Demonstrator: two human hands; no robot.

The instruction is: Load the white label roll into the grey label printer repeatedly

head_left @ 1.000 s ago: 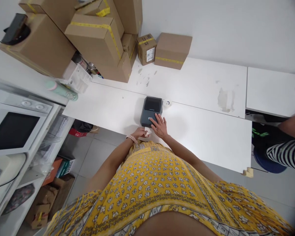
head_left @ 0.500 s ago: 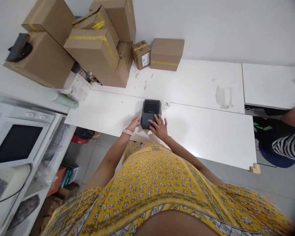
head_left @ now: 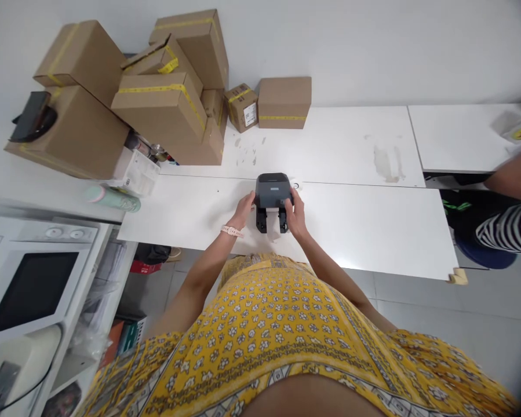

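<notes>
A dark grey label printer point(head_left: 274, 194) stands on the white table in front of me. Its lid is tilted up, and the black inside of the front with a white paper strip point(head_left: 273, 225) shows below it. My left hand point(head_left: 244, 209) grips the printer's left side, with a pink band on the wrist. On the opposite side, my right hand point(head_left: 297, 212) holds the right edge near the raised lid, its thumb toward the front. Some fingertips of both hands are hidden behind the printer. A small white round thing point(head_left: 297, 186) peeks out behind its right side.
Cardboard boxes point(head_left: 156, 107) with yellow tape are stacked at the back left, two smaller ones beside them. A green bottle point(head_left: 115, 198) lies at the table's left end. At the left stands a white microwave point(head_left: 34, 278). Another person's arm point(head_left: 514, 179) shows at the far right.
The printer's lid has come up from closed, exposing the inside and the paper strip. My right hand has moved from the top front to the right side. My left hand has shifted slightly forward.
</notes>
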